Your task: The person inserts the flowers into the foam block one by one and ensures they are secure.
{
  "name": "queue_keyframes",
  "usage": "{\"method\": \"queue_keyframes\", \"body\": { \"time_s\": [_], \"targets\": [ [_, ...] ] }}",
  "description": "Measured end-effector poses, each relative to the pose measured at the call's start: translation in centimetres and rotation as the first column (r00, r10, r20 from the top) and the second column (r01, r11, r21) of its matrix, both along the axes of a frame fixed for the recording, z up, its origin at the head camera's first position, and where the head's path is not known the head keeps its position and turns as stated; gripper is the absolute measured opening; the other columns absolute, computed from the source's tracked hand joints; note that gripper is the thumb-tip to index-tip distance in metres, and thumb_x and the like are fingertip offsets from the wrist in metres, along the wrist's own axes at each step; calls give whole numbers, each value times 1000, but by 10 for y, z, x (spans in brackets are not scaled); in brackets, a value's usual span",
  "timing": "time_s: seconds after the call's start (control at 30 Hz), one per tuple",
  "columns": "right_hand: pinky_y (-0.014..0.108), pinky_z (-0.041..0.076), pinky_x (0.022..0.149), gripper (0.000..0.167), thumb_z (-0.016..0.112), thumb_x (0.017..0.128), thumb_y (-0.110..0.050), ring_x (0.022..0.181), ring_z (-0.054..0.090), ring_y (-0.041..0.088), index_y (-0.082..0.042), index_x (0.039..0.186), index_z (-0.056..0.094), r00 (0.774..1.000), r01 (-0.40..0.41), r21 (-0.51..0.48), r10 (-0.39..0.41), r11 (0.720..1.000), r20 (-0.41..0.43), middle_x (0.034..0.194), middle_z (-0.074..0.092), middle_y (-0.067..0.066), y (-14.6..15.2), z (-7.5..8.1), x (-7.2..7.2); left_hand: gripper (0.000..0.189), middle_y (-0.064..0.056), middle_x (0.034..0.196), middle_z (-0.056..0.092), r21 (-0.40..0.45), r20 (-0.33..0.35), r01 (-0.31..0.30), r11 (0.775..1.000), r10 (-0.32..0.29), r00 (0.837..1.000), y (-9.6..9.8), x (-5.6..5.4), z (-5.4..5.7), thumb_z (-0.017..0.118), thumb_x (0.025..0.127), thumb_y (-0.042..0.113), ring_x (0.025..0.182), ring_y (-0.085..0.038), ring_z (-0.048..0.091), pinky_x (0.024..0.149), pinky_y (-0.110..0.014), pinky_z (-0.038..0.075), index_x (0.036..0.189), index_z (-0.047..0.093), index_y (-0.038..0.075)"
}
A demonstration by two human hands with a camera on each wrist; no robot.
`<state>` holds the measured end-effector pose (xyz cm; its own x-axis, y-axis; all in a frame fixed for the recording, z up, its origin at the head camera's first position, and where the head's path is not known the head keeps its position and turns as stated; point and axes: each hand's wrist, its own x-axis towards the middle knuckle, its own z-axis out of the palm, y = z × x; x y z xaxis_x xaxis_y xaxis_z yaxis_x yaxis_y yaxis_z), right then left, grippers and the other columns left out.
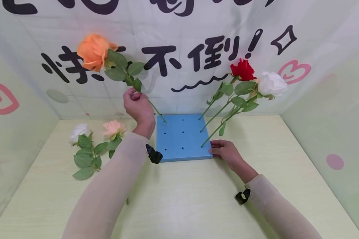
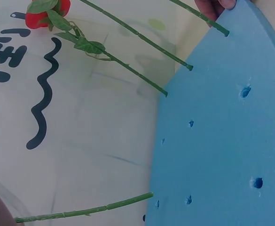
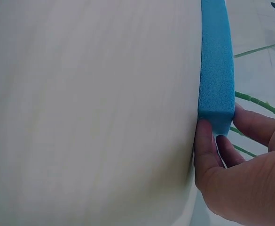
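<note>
My left hand (image 1: 140, 108) pinches the stem of an orange rose (image 1: 93, 52) high up, just under its leaves. The stem (image 2: 88, 213) slants down to the right, its cut end right by the far-left hole of a blue foam block (image 1: 173, 141). My right hand (image 1: 225, 152) grips the block's near right side, thumb on top and fingers at the edge and below, as the right wrist view shows. Three stems stand tilted in the block's right column of holes. Among their heads are a red rose (image 1: 243, 69) and a white rose (image 1: 271, 84).
A white rose (image 1: 80, 132) and a pale pink rose (image 1: 114, 128) lie on the table (image 1: 179, 199) at left, partly behind my left sleeve. The block's left and middle columns have several bare holes. A printed wall cloth (image 1: 155, 30) rises right behind the block.
</note>
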<state>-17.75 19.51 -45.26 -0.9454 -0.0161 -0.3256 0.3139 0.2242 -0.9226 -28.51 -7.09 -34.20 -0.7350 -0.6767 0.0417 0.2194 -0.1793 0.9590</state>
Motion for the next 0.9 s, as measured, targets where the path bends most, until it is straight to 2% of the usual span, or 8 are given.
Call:
{"method": "queue_keyframes", "body": {
  "time_s": [0.2,0.47,0.6,0.7,0.77,0.9],
  "targets": [
    [33,55,88,45,63,92,-2,94,64,14,6,135,51,1000,-5,0,5,1000,3,129,56,23,0,0,-1,19,2,82,44,43,-18,6,999,-5,1000,-1,-7,-3,57,92,-4,83,-14,49,79,-25,45,100,59,14],
    [32,55,87,46,64,91,-1,95,64,14,6,135,51,1000,-6,-14,6,1000,8,130,56,22,0,1,-1,17,1,85,45,1,-34,4,1000,-4,999,0,-13,-10,58,93,-3,86,-14,49,79,-25,46,100,58,13],
    [32,55,87,46,63,91,-1,95,64,14,6,135,52,1000,-8,-10,8,1000,7,130,56,22,0,2,-1,18,-1,86,44,40,-73,22,999,-19,997,2,-14,-13,58,93,-5,87,-15,48,81,-26,47,100,58,12],
    [32,55,88,45,63,92,-1,95,64,14,6,135,51,1000,-6,-7,6,1000,2,130,56,23,1,2,0,18,-1,87,45,32,-85,36,999,-33,996,4,-15,-14,58,93,-5,87,-15,48,82,-26,47,101,58,11],
    [32,55,88,45,63,92,-1,94,64,14,6,135,51,1000,-6,-7,6,1000,1,129,56,23,1,2,0,17,-1,87,45,22,-85,43,999,-41,996,6,-15,-15,59,93,-4,88,-16,48,82,-26,47,101,58,11],
    [32,55,87,45,63,92,-2,94,64,14,6,134,52,1000,-5,-10,5,1000,1,128,57,23,1,1,0,16,0,88,46,-47,-31,43,998,-45,999,9,-14,-20,60,94,0,88,-15,49,79,-26,47,104,59,11]
  ]
}}
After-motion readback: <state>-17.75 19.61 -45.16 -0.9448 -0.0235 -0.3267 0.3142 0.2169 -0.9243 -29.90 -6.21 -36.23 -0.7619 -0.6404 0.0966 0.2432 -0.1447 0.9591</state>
